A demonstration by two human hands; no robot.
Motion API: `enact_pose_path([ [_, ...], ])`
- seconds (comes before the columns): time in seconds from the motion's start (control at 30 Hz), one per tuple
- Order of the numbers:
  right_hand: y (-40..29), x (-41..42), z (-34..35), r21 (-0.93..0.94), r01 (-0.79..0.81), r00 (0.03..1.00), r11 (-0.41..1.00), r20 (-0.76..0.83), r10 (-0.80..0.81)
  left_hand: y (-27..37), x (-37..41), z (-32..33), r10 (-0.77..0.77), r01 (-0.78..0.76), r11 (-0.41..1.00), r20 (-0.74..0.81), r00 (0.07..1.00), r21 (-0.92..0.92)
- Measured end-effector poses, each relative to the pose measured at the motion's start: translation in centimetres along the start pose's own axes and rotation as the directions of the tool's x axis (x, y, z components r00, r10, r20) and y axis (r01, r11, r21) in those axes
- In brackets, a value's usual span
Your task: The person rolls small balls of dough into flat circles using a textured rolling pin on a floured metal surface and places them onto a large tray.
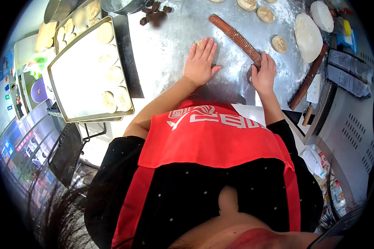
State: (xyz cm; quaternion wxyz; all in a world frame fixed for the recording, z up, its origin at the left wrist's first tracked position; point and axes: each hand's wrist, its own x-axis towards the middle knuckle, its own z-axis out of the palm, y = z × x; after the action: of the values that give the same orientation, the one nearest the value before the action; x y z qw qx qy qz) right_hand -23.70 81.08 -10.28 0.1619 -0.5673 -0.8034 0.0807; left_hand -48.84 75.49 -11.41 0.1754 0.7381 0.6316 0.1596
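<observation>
My left hand (200, 63) lies palm down on the floured metal worktop (168, 62), its thumb spread. A bit of a pale dough round (198, 42) shows at its fingertips; the rest is hidden beneath the hand. My right hand (266, 74) grips the near end of a brown wooden rolling pin (241, 39) with a ridged middle. The pin slants away to the upper left. To the right of the pin sits a flat dough round (279, 44) with a browned-looking top, and another round (266, 14) is farther back.
At left, a metal baking tray (81, 119) holds several dough rounds. Dark brown lumps (155, 17) lie at the back beside a metal bowl (123, 6). On the right are a large dough piece (308, 38), a plain wooden rod (308, 79) and a scraper with a wooden handle (308, 115).
</observation>
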Motion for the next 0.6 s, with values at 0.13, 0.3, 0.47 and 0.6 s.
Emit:
enact_pose_path([
  [0.13,-3.2,0.7,-0.4,0.328,0.231,0.973,0.916,-0.093,-0.212,-0.9,-1.3,-0.7,-0.066,0.009,0.966,-0.211,0.975,-0.259],
  [0.3,-10.6,0.6,4.6,0.847,-0.264,0.947,0.462,0.319,-0.043,-1.1,-1.3,0.9,-0.284,0.037,0.623,-0.181,0.942,-0.781],
  [0.47,-10.7,0.9,3.6,0.822,-0.206,0.966,0.53,0.257,-0.021,-0.9,-1.8,-0.1,-0.148,0.013,0.826,-0.195,0.97,-0.563],
  [0.6,-4.0,-0.5,1.1,0.172,0.036,0.999,0.984,-0.006,-0.036,-0.3,-1.5,-1.3,-0.014,0.016,0.997,0.034,0.999,-0.069],
])
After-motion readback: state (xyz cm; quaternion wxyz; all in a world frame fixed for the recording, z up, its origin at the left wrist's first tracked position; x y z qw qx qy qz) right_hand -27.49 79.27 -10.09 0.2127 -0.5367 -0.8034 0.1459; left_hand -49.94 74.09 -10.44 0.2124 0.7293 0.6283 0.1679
